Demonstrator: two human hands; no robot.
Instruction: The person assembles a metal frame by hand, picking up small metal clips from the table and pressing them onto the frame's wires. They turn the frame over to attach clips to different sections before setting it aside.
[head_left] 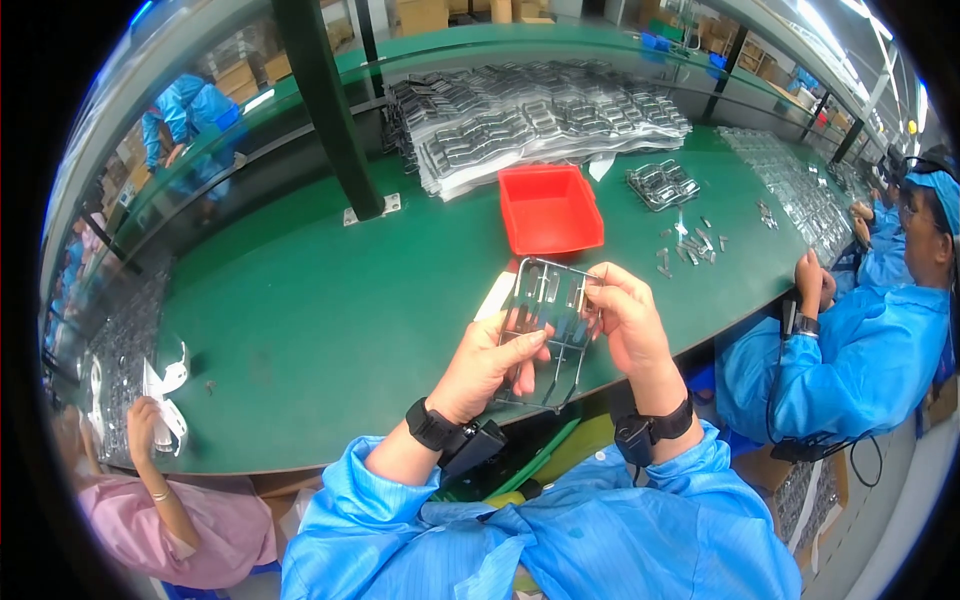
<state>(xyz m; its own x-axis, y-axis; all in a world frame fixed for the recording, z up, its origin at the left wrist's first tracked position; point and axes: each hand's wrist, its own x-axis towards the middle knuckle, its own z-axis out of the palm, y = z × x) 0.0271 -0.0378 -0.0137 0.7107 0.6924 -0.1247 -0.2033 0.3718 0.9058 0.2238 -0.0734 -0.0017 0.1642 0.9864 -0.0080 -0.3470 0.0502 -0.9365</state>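
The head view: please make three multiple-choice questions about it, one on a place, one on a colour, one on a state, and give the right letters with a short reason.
1. Where is the red bin?
A. On the green table, beyond the hands
B. On the person's lap
C. On the floor

2. What colour are the person's own sleeves?
A. Pink
B. Blue
C. White

3. How is the grey moulded plastic frame held?
A. It lies flat on the table, untouched
B. One hand alone holds it
C. Both hands grip it, lifted near the table edge

Answers:
1 A: the bin stands on the table, behind the frame.
2 B: both forearms come from blue sleeves.
3 C: the left hand grips its lower part and the right hand pinches its right side.
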